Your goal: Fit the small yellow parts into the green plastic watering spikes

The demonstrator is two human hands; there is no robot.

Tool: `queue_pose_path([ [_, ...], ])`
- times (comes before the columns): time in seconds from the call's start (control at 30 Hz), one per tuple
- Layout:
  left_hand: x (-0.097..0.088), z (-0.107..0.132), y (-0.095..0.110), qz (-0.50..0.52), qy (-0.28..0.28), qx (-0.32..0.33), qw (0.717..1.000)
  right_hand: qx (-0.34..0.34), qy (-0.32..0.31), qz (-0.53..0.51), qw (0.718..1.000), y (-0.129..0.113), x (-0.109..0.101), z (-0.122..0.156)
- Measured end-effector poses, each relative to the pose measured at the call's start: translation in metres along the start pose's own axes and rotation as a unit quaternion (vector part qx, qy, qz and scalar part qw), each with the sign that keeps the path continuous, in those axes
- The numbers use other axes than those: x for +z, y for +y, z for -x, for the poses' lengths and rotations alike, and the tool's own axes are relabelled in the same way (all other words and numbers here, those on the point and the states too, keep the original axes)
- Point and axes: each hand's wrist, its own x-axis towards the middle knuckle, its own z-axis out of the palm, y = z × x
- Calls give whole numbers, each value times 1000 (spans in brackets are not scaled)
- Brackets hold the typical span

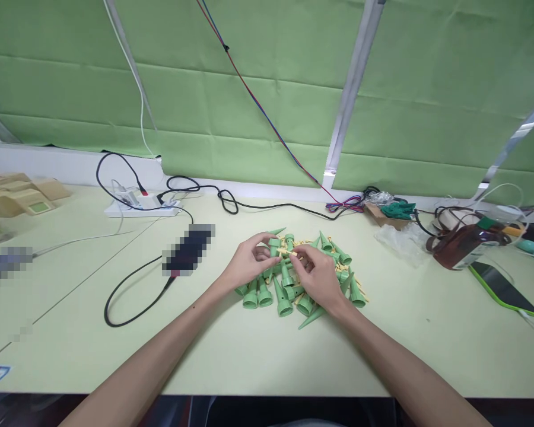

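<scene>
A heap of green hollow plastic spikes (283,303) with wide round collars lies on the table, mixed with small yellow plastic pieces (360,289). Over its left side my left hand (248,261) is closed, thumb and fingers around a green plastic spike (274,243). My right hand (318,274) pinches a small yellow plastic stem (286,252) between thumb and fingertips. The stem lies close to the left thumb, right by the green spike; whether they touch is unclear. Both hands partly cover the heap.
Left of the heap lies a blurred dark phone (190,249) with a looping black cable (108,302). A white power strip (142,204) sits behind it. On the right are a brown bottle (467,244), a green-edged phone (504,287) and a plastic bag (400,243).
</scene>
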Motion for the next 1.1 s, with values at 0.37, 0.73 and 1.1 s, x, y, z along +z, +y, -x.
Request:
queue_pose_path([
  [0.37,1,1,-2,-14,-6,23,1000,-8,-10,1,1000,1,2,0],
  [0.73,6,4,4,42,-30,17,999,-1,-32,-4,999,4,2,1],
  [1.1,8,3,6,150,-58,-30,987,7,-39,-15,999,5,3,1],
])
